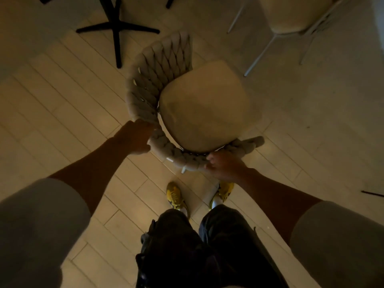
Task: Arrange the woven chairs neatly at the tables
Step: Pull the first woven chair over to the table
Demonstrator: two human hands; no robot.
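A beige woven chair (204, 104) with a padded seat and a curved braided backrest stands in front of me on the pale plank floor. My left hand (136, 138) grips the braided rim at its lower left. My right hand (225, 166) grips the rim at its lower right, fingers curled over the weave. A black cross-shaped table base (117, 30) stands on the floor at the upper left, beyond the chair. The tabletop itself is out of view.
A second beige chair (295, 15) with thin pale metal legs stands at the upper right. My legs and yellow shoes (175, 196) are just behind the held chair. A thin dark rod (372, 193) lies at the right edge.
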